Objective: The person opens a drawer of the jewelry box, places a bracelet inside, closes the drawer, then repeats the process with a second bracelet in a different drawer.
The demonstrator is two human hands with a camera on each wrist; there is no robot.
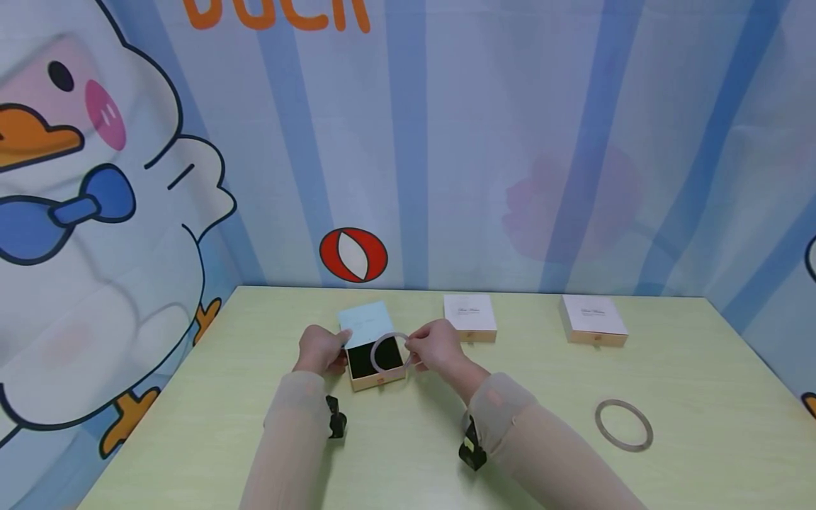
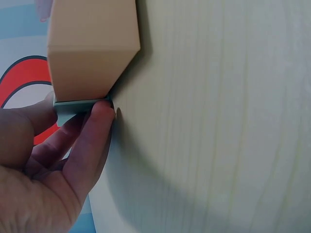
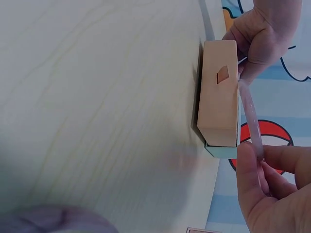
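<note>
My left hand grips the left side of a small drawer box, where its pale blue sleeve meets the pulled-out tan drawer. Black lining shows inside the drawer. In the left wrist view, fingers and thumb close on the sleeve's edge. A pale lilac bangle is pinched between the thumb and fingers of my right hand. Tilted, it stands over the drawer's opening and overlaps the lining in the head view.
Two white-topped boxes with tan fronts, one near the middle and another farther right, stand along the table's back. A second bangle lies flat at front right. Behind the table hangs a printed cloth.
</note>
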